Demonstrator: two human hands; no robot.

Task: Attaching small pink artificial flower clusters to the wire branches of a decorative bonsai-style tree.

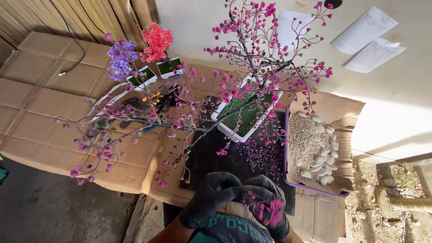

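Both hands wear black gloves and meet at the lower middle of the head view, just above the person's dark printed shirt. The right hand (pixel 265 204) is curled, palm turned partly upward, its fingers closed around a bunch of small pink bead sprigs (pixel 264 210) that spill over the glove's lower edge. The left hand (pixel 210 198) bends in from the left, knuckles up, its fingertips pressed together against the right hand's fingers where the bunch begins; whether it pinches a sprig itself cannot be told. The sprigs are thin dark stems tipped with bright pink, rounded beads, bunched loosely and partly blurred.

Just beyond the hands lies a dark mat (pixel 216 157) with a loose pile of purple sprigs (pixel 263 155) on it. On the mat's far edge stands a white rectangular planter (pixel 229 132) lined with green grass-like filling, tilted in the view, from which rises a wire tree (pixel 265 49) with dark branches and many pink bead tips. A second long branch of the same kind (pixel 130 121) stretches left over flattened cardboard (pixel 36 112). To the right of the mat, a purple-rimmed tray (pixel 286 148) lined with cardboard holds fine gravel and white pebbles (pixel 321 164). Farther back stand two small white pots, one with a purple tuft (pixel 120 58) and one with a red tuft (pixel 155 42). Sheets of paper (pixel 369 38) hang on the pale wall.
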